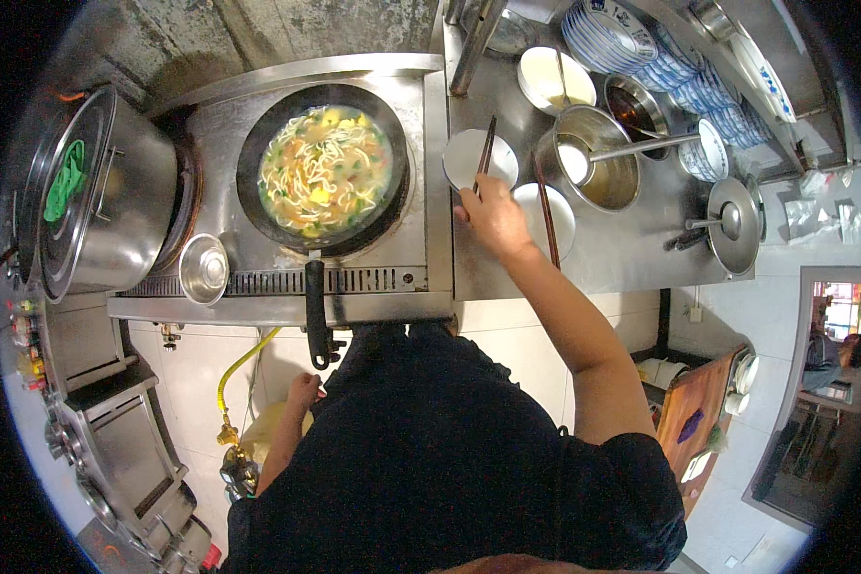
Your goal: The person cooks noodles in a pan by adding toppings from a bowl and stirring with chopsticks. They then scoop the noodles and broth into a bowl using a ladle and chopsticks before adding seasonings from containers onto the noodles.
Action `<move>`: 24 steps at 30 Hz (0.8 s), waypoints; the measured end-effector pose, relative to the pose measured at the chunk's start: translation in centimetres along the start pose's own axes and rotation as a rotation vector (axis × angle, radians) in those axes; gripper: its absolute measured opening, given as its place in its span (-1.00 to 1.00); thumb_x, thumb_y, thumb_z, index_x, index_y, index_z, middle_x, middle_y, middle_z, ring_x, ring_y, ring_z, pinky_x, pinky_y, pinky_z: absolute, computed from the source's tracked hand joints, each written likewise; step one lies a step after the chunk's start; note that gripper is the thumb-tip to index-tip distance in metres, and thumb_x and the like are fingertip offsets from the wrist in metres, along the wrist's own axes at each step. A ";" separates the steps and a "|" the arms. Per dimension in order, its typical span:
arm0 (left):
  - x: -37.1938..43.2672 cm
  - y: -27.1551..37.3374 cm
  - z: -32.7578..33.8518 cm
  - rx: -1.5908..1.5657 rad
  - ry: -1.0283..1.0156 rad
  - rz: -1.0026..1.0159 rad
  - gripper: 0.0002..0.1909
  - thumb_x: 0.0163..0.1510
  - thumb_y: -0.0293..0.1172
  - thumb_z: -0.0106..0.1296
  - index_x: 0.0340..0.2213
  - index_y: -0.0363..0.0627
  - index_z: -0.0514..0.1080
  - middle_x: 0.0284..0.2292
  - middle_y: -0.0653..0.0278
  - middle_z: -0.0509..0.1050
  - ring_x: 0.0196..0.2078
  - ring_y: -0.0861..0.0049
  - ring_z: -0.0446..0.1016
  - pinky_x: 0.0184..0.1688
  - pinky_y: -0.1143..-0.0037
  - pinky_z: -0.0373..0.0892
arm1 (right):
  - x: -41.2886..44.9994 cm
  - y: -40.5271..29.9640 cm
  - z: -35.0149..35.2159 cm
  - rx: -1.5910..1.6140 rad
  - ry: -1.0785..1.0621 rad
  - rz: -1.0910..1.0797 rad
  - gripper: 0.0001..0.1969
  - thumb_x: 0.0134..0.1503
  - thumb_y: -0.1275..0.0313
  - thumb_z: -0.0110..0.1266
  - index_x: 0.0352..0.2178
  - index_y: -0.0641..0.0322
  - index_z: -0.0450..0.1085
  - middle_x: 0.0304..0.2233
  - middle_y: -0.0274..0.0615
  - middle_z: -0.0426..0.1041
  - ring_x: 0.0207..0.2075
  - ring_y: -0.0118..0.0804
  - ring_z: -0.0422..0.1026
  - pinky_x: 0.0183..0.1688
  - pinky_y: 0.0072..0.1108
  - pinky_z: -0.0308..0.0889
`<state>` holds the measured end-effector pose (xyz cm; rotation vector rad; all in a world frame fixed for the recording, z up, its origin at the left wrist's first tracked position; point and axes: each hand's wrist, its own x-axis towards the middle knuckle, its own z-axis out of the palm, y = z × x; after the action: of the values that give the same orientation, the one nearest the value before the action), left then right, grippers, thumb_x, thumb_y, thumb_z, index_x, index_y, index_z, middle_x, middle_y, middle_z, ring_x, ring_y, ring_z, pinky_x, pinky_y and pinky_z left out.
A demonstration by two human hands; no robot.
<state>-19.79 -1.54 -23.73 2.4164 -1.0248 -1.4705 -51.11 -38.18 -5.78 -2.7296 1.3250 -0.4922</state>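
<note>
My right hand [493,215] is closed around a pair of dark chopsticks [487,147] over a white bowl [466,159] on the steel counter. A second white bowl [563,219] stands beside it, with another pair of chopsticks [545,208] lying across. On the stove, a black wok-style pan [250,172] holds noodles in broth [326,172] with greens and yellow pieces; its black handle [316,308] points towards me. My left hand [306,391] hangs low beside my body, below the pan handle, its fingers curled; whether it holds anything is unclear.
A large lidded steel pot [133,194] and a small steel bowl [204,269] are at left. A steel pot with a ladle [588,194], a cream-coloured bowl [538,75] and stacked patterned bowls [603,36] stand at right. A yellow gas hose [233,369] runs below the stove.
</note>
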 end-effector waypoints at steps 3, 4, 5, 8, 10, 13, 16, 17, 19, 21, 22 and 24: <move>0.9 -2.5 1.3 -0.022 0.005 -0.044 -0.67 -0.08 -0.24 -0.13 -0.57 -0.35 0.38 -0.68 0.15 0.42 -0.64 0.48 0.41 -0.56 0.51 0.31 | -0.8 -0.1 2.2 -0.061 -0.123 0.085 -0.80 -0.17 0.39 0.02 -0.47 0.21 0.24 -0.32 -0.09 0.20 -0.24 -0.12 0.24 -0.36 -0.48 0.34; 1.1 -3.5 1.8 -0.031 0.010 -0.060 -0.67 -0.08 -0.24 -0.14 -0.57 -0.34 0.39 -0.68 0.15 0.42 -0.64 0.48 0.41 -0.56 0.51 0.31 | -1.0 0.0 2.8 -0.131 -0.075 0.036 -0.80 -0.18 0.40 0.01 -0.47 0.22 0.23 -0.34 -0.11 0.19 -0.25 -0.14 0.24 -0.37 -0.52 0.35; 1.3 -4.3 2.3 -0.035 0.015 -0.073 -0.66 -0.08 -0.24 -0.14 -0.57 -0.34 0.39 -0.68 0.15 0.42 -0.65 0.48 0.41 -0.56 0.51 0.32 | -1.3 0.2 3.3 -0.201 -0.026 -0.011 -0.80 -0.18 0.41 -0.01 -0.47 0.22 0.22 -0.36 -0.12 0.19 -0.27 -0.16 0.24 -0.38 -0.55 0.35; 1.8 -6.0 3.7 -0.046 0.019 -0.092 -0.65 -0.08 -0.23 -0.16 -0.58 -0.34 0.40 -0.68 0.15 0.43 -0.66 0.47 0.42 -0.56 0.51 0.32 | -1.5 0.6 2.7 -0.117 0.011 -0.065 -0.74 -0.18 0.44 -0.06 -0.36 0.23 0.24 -0.25 -0.04 0.19 -0.17 -0.07 0.22 -0.23 -0.47 0.29; 1.4 -5.7 4.9 -0.122 0.068 -0.110 -0.64 -0.08 -0.22 -0.16 -0.60 -0.34 0.40 -0.69 0.14 0.42 -0.65 0.46 0.42 -0.55 0.50 0.33 | -2.1 0.4 1.5 -0.084 0.085 -0.139 -0.63 -0.18 0.49 -0.07 -0.23 0.18 0.24 -0.12 0.07 0.15 -0.07 0.01 0.17 -0.09 -0.40 0.18; -0.6 -4.8 6.6 -0.105 0.098 -0.109 -0.63 -0.07 -0.21 -0.18 -0.60 -0.34 0.40 -0.70 0.14 0.42 -0.64 0.43 0.43 -0.54 0.48 0.34 | -4.0 -1.7 -2.1 0.037 0.104 -0.252 -0.64 -0.17 0.50 -0.03 -0.23 0.16 0.25 -0.11 0.08 0.14 -0.08 0.05 0.18 -0.10 -0.39 0.18; -5.1 2.2 6.4 -0.104 0.097 -0.076 -0.62 -0.04 -0.20 -0.18 -0.53 -0.37 0.37 -0.67 0.09 0.42 -0.61 0.41 0.45 -0.51 0.48 0.36 | -7.5 -2.9 -4.6 0.372 -0.020 -0.282 -0.67 -0.14 0.50 -0.01 -0.24 0.15 0.26 -0.08 0.04 0.13 -0.10 0.02 0.20 -0.12 -0.39 0.19; -6.7 4.6 7.0 -0.219 0.116 -0.148 -0.62 -0.03 -0.20 -0.17 -0.50 -0.40 0.35 -0.63 0.05 0.43 -0.60 0.39 0.45 -0.51 0.47 0.36 | -8.9 -3.2 -5.0 0.402 -0.043 -0.338 -0.67 -0.14 0.50 -0.01 -0.24 0.15 0.26 -0.08 0.04 0.13 -0.10 0.02 0.20 -0.12 -0.39 0.19; -7.0 2.1 10.8 -0.223 0.154 -0.029 -0.61 -0.01 -0.19 -0.19 -0.53 -0.40 0.32 -0.66 0.10 0.39 -0.66 0.42 0.40 -0.59 0.48 0.33 | -10.4 -3.2 -5.6 0.534 -0.205 -0.284 -0.72 -0.10 0.49 0.01 -0.27 0.16 0.29 -0.11 -0.02 0.19 -0.15 -0.06 0.27 -0.17 -0.41 0.23; -9.8 5.8 12.4 -0.399 0.148 -0.260 -0.60 0.01 -0.17 -0.23 -0.58 -0.35 0.32 -0.63 0.09 0.38 -0.69 0.49 0.36 -0.59 0.48 0.32 | -11.3 -3.1 -4.8 0.574 -0.292 -0.347 -0.75 -0.10 0.49 0.01 -0.30 0.16 0.30 -0.18 -0.05 0.26 -0.22 -0.10 0.31 -0.23 -0.44 0.26; -11.0 6.0 14.1 -0.399 0.138 -0.300 -0.59 0.01 -0.16 -0.24 -0.57 -0.34 0.33 -0.59 0.04 0.40 -0.64 0.41 0.38 -0.52 0.44 0.32 | -11.9 -3.4 -4.7 0.587 -0.350 -0.358 -0.77 -0.10 0.49 0.01 -0.32 0.17 0.32 -0.26 -0.08 0.32 -0.29 -0.15 0.35 -0.29 -0.46 0.29; -13.0 5.1 18.6 -0.356 0.200 -0.341 -0.57 0.00 -0.14 -0.27 -0.55 -0.33 0.36 -0.50 -0.04 0.41 -0.49 0.25 0.40 -0.35 0.38 0.30 | -13.0 -3.8 -3.7 0.635 -0.361 -0.504 -0.79 -0.06 0.46 -0.03 -0.32 0.17 0.32 -0.33 -0.10 0.36 -0.36 -0.17 0.38 -0.34 -0.47 0.31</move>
<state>-41.41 6.67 -21.50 2.4815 -0.2876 -1.3239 -56.91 -25.39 -4.80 -2.4059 0.3064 -0.3392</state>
